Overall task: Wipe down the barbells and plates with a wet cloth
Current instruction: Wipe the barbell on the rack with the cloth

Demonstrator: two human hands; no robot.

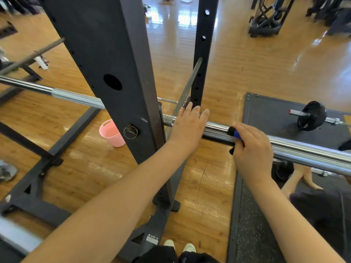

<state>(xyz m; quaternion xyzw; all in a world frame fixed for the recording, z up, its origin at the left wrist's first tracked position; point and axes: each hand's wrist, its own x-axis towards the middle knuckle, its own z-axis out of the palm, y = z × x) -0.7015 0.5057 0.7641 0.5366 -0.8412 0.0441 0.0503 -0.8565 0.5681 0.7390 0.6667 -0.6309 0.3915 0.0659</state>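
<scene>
Down at the bottom edge, two pale shoes (185,247) stand on the glossy wooden plank floor (218,73), beside the foot of the dark steel rack upright (114,73) with round holes in its face. Both bare forearms reach forward from there. The right hand (251,149) has its grip curled round a blue and black cloth (235,134), pressing it against the long chrome barbell (303,149) that runs across the view at about waist height, resting in the rack; dark cloth shows above and below the fingers, against the smooth sleeve. The left hand (190,126) lies on the same bar just beside the right one, nearer the upright, its grip wide, fingers straight and spread over the place where the knurled shaft meets the sleeve. Beyond the upright the bar carries on to the left, bright and bare. Under it, on the floor just left of the upright, stands a small pink plastic bucket (112,134). To the right, past the bar, a dark rubber mat (266,114) carries a short chrome bar loaded with a black round weight plate (312,116). A second holed post (202,44) rises behind the left hand, and blurred dark exercise machines (266,21) stand well away at the top right.
</scene>
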